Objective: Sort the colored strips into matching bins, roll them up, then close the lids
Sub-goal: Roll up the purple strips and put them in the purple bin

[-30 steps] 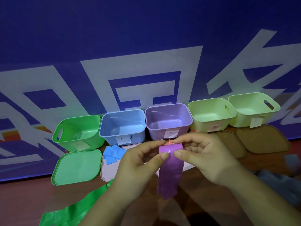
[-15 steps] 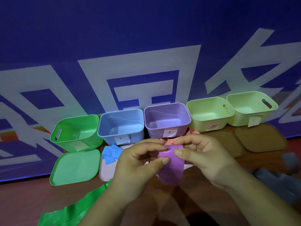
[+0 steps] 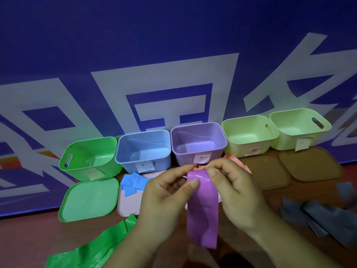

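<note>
Purple strip point(image 3: 202, 209), top end rolled, pinched by left hand point(image 3: 164, 194) and right hand point(image 3: 235, 190). Mid-rolling. Next: winding up the hanging tail evenly, then dropping into purple bin point(image 3: 184, 156).

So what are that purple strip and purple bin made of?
The purple strip looks like thin rubber or soft plastic film: smooth, faintly glossy, rolled at the top and hanging limp. The purple bin looks like rigid moulded plastic, satin finish: rounded corners, thin even walls.
</note>
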Motion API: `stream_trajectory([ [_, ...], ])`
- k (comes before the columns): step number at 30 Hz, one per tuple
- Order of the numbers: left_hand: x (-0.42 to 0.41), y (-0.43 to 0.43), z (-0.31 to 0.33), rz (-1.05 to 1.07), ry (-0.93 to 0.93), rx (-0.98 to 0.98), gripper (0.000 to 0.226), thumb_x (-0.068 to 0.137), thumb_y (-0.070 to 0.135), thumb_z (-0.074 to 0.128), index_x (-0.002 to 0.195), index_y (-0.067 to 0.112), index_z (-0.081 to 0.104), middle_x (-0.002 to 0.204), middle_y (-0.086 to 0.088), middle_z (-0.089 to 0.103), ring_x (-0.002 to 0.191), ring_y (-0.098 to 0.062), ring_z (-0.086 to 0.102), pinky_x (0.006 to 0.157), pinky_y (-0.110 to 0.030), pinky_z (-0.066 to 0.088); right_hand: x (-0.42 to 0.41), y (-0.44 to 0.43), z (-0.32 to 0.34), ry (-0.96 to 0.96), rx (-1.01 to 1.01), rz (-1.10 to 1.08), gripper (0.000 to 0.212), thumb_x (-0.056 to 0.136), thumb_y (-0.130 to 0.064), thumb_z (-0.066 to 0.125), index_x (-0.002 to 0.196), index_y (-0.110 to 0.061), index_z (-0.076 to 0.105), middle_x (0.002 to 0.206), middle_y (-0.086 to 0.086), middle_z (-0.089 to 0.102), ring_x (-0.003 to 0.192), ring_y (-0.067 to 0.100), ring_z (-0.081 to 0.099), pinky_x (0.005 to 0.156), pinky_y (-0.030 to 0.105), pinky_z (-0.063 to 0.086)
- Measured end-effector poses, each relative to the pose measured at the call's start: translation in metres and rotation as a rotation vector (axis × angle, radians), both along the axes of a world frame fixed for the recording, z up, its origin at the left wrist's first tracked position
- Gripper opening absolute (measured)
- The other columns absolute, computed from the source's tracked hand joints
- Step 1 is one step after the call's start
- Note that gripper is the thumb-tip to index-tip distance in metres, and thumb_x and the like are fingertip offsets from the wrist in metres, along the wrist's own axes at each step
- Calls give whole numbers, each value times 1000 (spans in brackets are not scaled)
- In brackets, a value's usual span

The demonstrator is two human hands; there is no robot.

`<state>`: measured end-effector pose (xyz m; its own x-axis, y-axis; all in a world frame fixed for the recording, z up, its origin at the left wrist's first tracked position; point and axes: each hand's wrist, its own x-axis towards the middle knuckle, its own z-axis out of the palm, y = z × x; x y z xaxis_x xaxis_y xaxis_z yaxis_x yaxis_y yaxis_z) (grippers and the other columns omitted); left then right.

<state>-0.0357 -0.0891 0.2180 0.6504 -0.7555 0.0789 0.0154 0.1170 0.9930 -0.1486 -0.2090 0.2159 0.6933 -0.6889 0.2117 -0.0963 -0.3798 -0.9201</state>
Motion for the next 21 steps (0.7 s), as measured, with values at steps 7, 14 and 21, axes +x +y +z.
stream_trajectory([
  [7, -2, -4, 2, 5, 8, -13, 26, 81, 11, 66, 105, 16, 73, 98, -5, 77, 91, -17, 72, 77, -22, 55, 6, -1, -8, -194, -192, -65, 13, 90, -31, 60, 92, -20, 66, 89, -7, 66, 82, 23, 64, 70, 44, 51],
  [14, -3, -9, 1, 19, -312, 115, 28, 90, 46, 44, 101, 24, 58, 92, 8, 64, 84, -11, 59, 73, -25, 48, 19, 6, 0, -165, -143, -166, 20, 89, -37, 56, 80, -21, 64, 74, -12, 62, 72, 10, 59, 65, 17, 43],
  [21, 0, -8, -1, 26, -535, 153, 31, 94, 53, 29, 106, 30, 45, 81, 21, 59, 69, -4, 55, 61, -20, 40, 27, 11, 3, -126, -66, -192, 19, 90, -29, 58, 71, -25, 56, 66, -12, 56, 63, 7, 51, 60, 13, 38],
])
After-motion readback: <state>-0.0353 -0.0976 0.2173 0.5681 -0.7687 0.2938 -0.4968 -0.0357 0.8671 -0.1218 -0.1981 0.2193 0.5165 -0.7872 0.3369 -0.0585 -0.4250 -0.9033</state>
